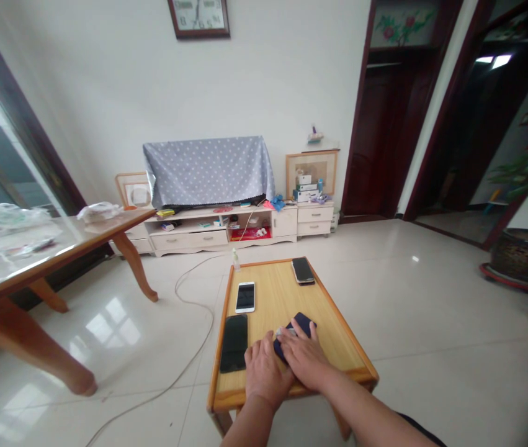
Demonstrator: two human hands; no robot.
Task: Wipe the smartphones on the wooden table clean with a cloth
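Wall clock: 8, 7, 6; right fingers spread across navy item, left fingers bent, grip unclear

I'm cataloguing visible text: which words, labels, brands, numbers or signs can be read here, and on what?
"8": wall clock.
"7": same clock.
"6": same clock; its other markings are blurred or cut off.
Stacked boxes: any print is too small to read.
White phone, dark blue item under the right hand: no readable text.
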